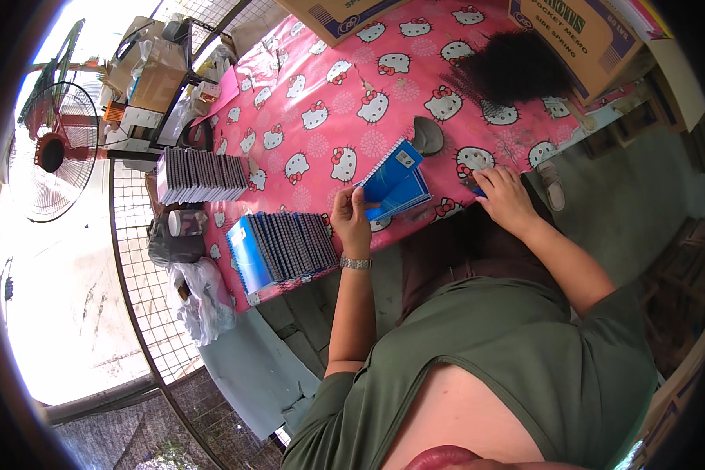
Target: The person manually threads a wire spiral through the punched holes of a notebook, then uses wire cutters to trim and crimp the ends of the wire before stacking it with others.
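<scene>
My left hand (351, 219), with a metal watch at its wrist, pinches the left edge of a blue notebook (393, 182) near the table's front edge. The notebook has a spiral along its upper left side and lies tilted above the cloth. My right hand (503, 196) rests at the table's edge to the right of the notebook, fingers curled; a small bluish bit shows at the fingertips, too hidden to name. Left of my left hand stands a row of blue spiral notebooks (282, 247). Beyond the notebook sits a small grey cup-like piece (428, 135).
A pink patterned cloth (313, 149) covers the table. More stacked notebooks (204, 176) stand at the far left. A heap of black wire spirals (517, 70) lies before a cardboard box (576, 47) at the far right. A plastic bag (200, 301) hangs by the left edge; a fan (53, 153) stands beyond.
</scene>
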`<action>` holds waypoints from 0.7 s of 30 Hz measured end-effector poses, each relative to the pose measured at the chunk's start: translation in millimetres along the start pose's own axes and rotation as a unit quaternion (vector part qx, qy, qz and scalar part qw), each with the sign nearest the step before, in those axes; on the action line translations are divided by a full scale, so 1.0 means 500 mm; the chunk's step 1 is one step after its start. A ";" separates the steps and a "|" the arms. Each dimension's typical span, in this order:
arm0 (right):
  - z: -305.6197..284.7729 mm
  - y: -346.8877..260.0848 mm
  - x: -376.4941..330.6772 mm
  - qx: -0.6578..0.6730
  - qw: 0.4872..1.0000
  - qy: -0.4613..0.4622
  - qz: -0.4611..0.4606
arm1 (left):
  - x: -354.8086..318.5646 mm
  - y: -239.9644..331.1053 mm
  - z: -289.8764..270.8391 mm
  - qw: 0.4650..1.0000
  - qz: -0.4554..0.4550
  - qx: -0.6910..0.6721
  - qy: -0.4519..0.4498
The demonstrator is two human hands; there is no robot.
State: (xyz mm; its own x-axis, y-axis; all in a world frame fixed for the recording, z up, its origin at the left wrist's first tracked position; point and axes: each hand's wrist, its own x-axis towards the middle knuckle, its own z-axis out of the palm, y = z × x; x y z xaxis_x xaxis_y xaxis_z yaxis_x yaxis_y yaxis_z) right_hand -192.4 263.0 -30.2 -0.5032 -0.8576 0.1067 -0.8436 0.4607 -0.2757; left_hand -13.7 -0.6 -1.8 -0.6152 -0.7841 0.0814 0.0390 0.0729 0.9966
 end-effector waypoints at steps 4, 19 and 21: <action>-0.035 -0.083 0.049 0.286 0.954 0.087 -0.031 | -0.006 -0.001 0.015 1.000 0.014 -0.005 0.001; -0.106 -0.234 0.137 0.618 0.770 -0.148 0.052 | -0.044 0.056 0.038 0.955 0.180 0.229 0.053; -0.108 -0.215 0.130 0.675 0.720 -0.151 0.045 | -0.039 0.128 0.027 0.892 0.299 0.336 0.044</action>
State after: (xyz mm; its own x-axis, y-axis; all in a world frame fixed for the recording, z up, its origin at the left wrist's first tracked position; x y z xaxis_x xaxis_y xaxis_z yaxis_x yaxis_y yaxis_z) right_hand -144.5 170.2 58.1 -0.3089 -0.9426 -0.1266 0.2448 0.0499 -0.9683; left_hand -9.6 27.6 60.0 -0.5775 -0.5236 0.6264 -0.1586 0.8246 0.5431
